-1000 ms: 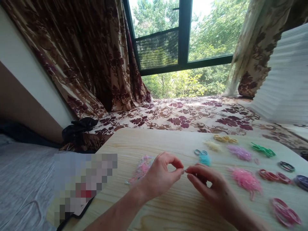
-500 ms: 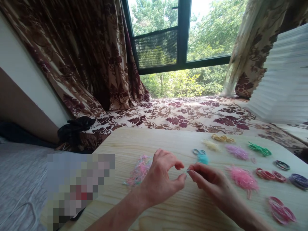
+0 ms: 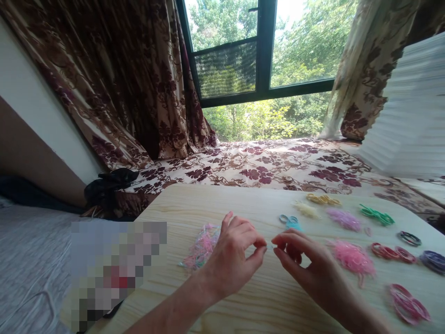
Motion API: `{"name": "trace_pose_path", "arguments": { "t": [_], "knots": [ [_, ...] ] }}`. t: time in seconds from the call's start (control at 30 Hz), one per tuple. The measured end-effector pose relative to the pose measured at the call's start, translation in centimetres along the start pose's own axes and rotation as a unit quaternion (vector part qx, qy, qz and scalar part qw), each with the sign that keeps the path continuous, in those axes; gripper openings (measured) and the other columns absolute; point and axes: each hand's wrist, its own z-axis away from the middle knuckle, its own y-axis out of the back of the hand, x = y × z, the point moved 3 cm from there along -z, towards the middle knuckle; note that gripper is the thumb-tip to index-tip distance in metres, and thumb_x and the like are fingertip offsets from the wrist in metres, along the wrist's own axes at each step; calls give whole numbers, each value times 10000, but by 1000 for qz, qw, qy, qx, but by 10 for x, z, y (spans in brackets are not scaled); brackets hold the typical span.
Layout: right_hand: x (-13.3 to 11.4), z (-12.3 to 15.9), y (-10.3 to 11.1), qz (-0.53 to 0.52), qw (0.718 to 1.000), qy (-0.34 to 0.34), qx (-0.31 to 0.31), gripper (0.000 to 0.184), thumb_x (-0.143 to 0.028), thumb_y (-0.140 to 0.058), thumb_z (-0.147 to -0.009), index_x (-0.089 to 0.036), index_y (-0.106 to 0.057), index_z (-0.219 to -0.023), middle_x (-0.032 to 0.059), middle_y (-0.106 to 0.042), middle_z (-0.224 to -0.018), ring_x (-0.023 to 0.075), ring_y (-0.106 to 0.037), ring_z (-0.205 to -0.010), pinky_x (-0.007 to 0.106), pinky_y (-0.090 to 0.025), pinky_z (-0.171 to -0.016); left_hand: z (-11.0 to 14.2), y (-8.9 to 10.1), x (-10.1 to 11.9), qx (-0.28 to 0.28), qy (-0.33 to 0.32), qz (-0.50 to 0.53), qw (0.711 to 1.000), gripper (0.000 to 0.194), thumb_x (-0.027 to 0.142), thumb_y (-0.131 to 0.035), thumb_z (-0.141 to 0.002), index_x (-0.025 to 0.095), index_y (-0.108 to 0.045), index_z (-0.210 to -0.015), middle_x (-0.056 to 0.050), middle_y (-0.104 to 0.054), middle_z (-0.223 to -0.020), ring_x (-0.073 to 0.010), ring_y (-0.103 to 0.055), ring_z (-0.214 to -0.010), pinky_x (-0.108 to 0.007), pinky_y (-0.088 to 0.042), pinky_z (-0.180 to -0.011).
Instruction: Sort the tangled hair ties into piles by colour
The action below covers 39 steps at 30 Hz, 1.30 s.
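At the middle of the table, my left hand (image 3: 232, 250) has its thumb and index finger pinched together. A tiny pale thing (image 3: 270, 247), too small to name, shows at those fingertips. Facing it closely is my right hand (image 3: 309, 262), its thumb and index fingertip slightly apart. Beside my left hand lies a tangled pile of pink, white and teal small elastic bands (image 3: 201, 246), partly hidden by that hand. Just behind my right hand are light blue hair ties (image 3: 288, 219) and a small turquoise pile (image 3: 294, 226), partly covered by the fingers.
Pink (image 3: 352, 257), lilac (image 3: 344, 219) and cream (image 3: 307, 209) band piles lie on the right of the wooden table (image 3: 222, 199). Around them are yellow (image 3: 323, 199), green (image 3: 376, 214), red (image 3: 392, 253), dark (image 3: 409, 238), purple (image 3: 434, 261) and magenta (image 3: 409, 304) hair ties.
My left thumb and index finger have closed into a pinch. My right fingertips, pinched on a small light-blue thing before, have parted.
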Motion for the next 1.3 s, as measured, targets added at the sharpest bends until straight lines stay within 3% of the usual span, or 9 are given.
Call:
{"name": "trace_pose_path", "arguments": {
  "t": [0.2,0.37,0.57,0.67,0.83,0.97,1.1,1.2,1.3],
  "knots": [
    [-3,2,-5,11,999,34,-8,97,-192,-540,-853,-207,-616,-795,-1,-598,-692,97,-536,-519,204,-452,-466,1,-1,1,-7,-1,10,1000,104,135,-598,-821,210,-649,-770,10,-674,-807,-154,-595,-936,-446,-213,-1120],
    [5,2,0,18,1000,20,-13,150,-245,-520,-883,-210,-633,-790,15,-593,-697,115,-554,-565,185,-420,-406,0,0,0,-8,-10,10,1000,92,151,-599,-824,213,-647,-775,7,-680,-816,-158,-597,-934,-447,-229,-1113],
    [38,-4,40,190,977,-31,96,274,-424,-510,-855,-225,-684,-787,53,-651,-758,182,-613,-668,260,-475,-505,-6,12,-11,45,12,-21,999,99,150,-582,-825,215,-641,-778,5,-689,-798,-174,-600,-914,-455,-262,-1091],
    [47,-6,45,262,961,-51,79,308,-435,-469,-852,-233,-689,-780,47,-685,-779,195,-636,-662,298,-471,-549,-7,13,-15,51,17,-31,998,101,154,-573,-828,216,-645,-794,3,-689,-804,-178,-599,-914,-455,-269,-1083],
    [50,-8,36,329,943,-37,31,321,-372,-424,-865,-226,-688,-754,45,-711,-783,196,-644,-641,322,-445,-581,-11,20,-22,56,17,-49,997,93,177,-578,-832,211,-664,-828,-8,-702,-823,-186,-599,-917,-447,-315,-1046],
    [53,-7,39,335,941,-38,29,320,-379,-427,-863,-216,-698,-813,58,-721,-827,203,-655,-647,326,-457,-578,-16,43,-37,55,54,-74,994,111,196,-576,-830,203,-684,-858,-21,-713,-849,-194,-598,-917,-414,-393,-964],
    [45,-5,42,321,945,-33,47,329,-402,-415,-876,-216,-687,-886,67,-710,-876,191,-641,-616,317,-465,-543,-20,62,-52,1,84,-106,991,103,223,-598,-821,216,-698,-840,-6,-717,-831,-194,-604,-897,-410,-387,-959],
    [35,-2,30,264,963,-3,49,303,-390,-427,-887,-225,-681,-900,58,-699,-831,158,-620,-557,279,-468,-498,-20,67,-61,-2,105,-126,986,117,206,-587,-828,211,-701,-804,-9,-725,-838,-196,-605,-896,-407,-387,-953],
    [29,4,8,191,981,13,-1,284,-355,-442,-894,-223,-690,-931,50,-695,-785,120,-581,-461,239,-460,-436,-17,64,-68,9,113,-137,984,133,184,-583,-829,205,-696,-763,-10,-721,-802,-194,-602,-895,-394,-392,-944]
  ]
}}
